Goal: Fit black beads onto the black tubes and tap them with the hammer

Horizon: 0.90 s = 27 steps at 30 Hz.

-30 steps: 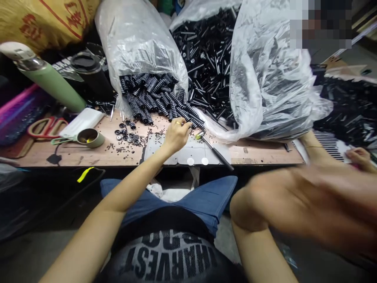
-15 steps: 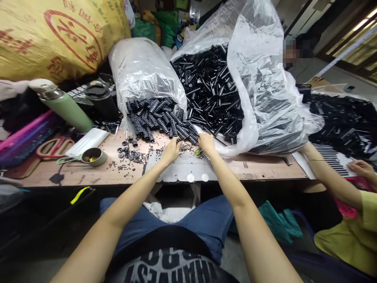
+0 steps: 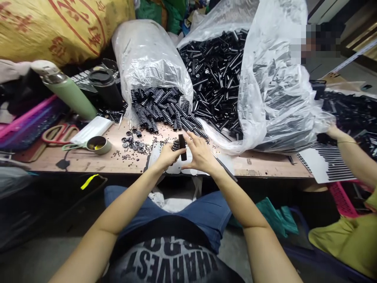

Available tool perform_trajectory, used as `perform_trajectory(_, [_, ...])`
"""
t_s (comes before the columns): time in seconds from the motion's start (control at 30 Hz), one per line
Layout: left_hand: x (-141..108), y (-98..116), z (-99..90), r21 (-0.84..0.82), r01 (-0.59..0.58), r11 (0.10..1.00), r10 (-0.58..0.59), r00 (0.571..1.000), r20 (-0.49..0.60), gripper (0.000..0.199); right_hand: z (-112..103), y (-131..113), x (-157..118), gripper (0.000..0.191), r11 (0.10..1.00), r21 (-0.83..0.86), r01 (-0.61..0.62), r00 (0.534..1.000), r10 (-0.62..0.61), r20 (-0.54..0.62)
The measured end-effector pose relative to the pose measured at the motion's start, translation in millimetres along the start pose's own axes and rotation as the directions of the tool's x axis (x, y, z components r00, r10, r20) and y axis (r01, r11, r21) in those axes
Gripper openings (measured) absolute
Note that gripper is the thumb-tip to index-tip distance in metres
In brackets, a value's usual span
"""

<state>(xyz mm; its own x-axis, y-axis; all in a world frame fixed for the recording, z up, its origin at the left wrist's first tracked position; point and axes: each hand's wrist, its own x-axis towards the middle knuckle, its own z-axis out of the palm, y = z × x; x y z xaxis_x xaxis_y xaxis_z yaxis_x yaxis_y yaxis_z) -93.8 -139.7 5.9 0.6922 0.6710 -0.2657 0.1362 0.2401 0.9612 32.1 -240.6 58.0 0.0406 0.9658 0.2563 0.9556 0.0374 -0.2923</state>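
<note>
Over the front of the bench, my left hand (image 3: 168,155) is closed on a short black tube (image 3: 183,147) that stands upright. A ribbed black-and-white piece (image 3: 176,145) shows in the same grip, behind the thumb. My right hand (image 3: 200,153) is beside the tube, fingers and thumb spread around its right side; whether the fingertips touch it is unclear. Past my right wrist a long dark rod (image 3: 226,169) sticks out, and I cannot tell whether it is held or lying down. Ribbed pieces (image 3: 165,110) spill from a clear bag (image 3: 150,59) just beyond.
A large plastic bag (image 3: 253,118) of black tubes (image 3: 218,78) stands behind. Left are loose black discs (image 3: 132,143), a small cup (image 3: 100,145), scissors (image 3: 60,135), a green bottle (image 3: 69,94) and a black tumbler (image 3: 106,88). A co-worker's arm (image 3: 347,139) reaches in at right.
My hands have come together nearer to me, the right drawing back from the ribbed pieces. A black tube now shows between them. The camera view has shifted a little.
</note>
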Motion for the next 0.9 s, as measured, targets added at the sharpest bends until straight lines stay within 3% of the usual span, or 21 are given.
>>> perform_trajectory(0.13, [-11.3, 0.7, -0.5, -0.018, 0.019, 1.0, -0.017, 0.996, 0.087, 0.037, 19.9, -1.4, -9.0, 0.124, 0.999, 0.035, 0.013, 0.999, -0.015, 0.037])
perform_trajectory(0.23, [-15.5, 1.4, -1.6, -0.19, -0.021, 0.982, 0.042, 0.994, 0.105, 0.039, 21.9, 2.5, -16.2, 0.122, 0.993, 0.116, -0.025, 0.999, 0.019, 0.049])
perform_trajectory(0.33, [-18.1, 1.6, -3.2, -0.38, -0.069, 0.922, 0.101, 0.993, 0.067, 0.044, 24.1, 2.4, -27.7, 0.121, 0.972, 0.224, -0.064, 0.997, 0.071, -0.02])
perform_trajectory(0.4, [-20.1, 1.4, -2.8, -0.416, -0.074, 0.907, 0.103, 0.994, 0.048, 0.045, 28.1, -1.8, -35.0, 0.12, 0.952, 0.305, -0.034, 0.993, 0.067, -0.1])
perform_trajectory(0.5, [-23.6, 1.4, 2.6, -0.431, 0.001, 0.902, 0.027, 0.998, 0.058, 0.046, 35.4, -12.2, -40.0, 0.126, 0.929, 0.37, 0.024, 0.982, 0.047, -0.182])
perform_trajectory(0.67, [-30.7, 6.6, 17.2, -0.54, 0.094, 0.836, -0.118, 0.993, -0.009, 0.033, 43.5, -23.8, -36.1, 0.13, 0.926, 0.372, 0.068, 0.978, 0.012, -0.21])
perform_trajectory(0.9, [-36.6, 11.7, 18.9, -0.497, 0.243, 0.833, -0.253, 0.966, 0.048, 0.032, 45.7, -22.0, -40.9, 0.118, 0.923, 0.384, 0.019, 0.992, 0.029, -0.119])
